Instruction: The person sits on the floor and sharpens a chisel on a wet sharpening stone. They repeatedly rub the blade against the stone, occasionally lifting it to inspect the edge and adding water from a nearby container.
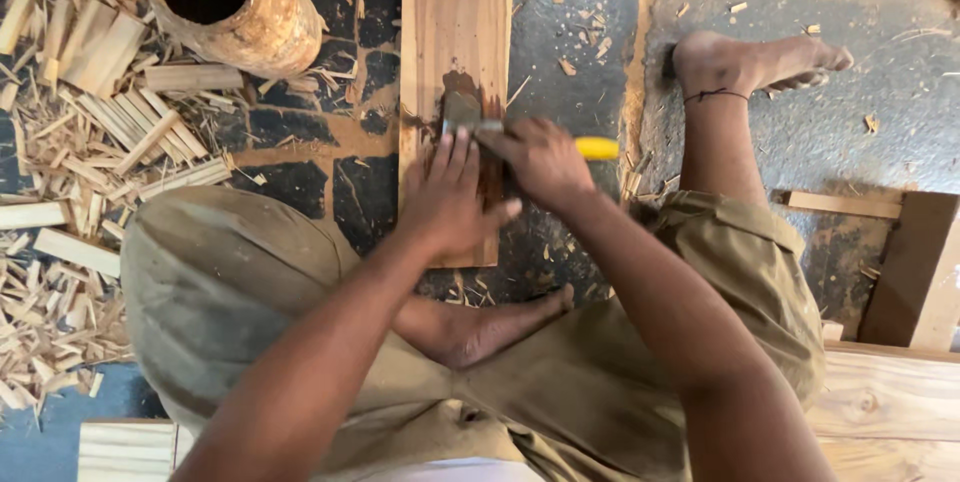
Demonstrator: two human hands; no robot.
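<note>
Dark stone floor (590, 12) strewn with wood chips (90, 122); left hand (445, 197) flat on plank (455, 22), right hand (540, 157) grip clenched on chisel (597, 148).

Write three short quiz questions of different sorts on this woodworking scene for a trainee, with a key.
1. True or false: the left hand lies flat on the wooden board.
2. What colour is the handle of the tool in the right hand?
3. The hollow log lies: A) left of the board, B) right of it, C) on it.

Key: 1 true; 2 yellow; 3 A.
</note>
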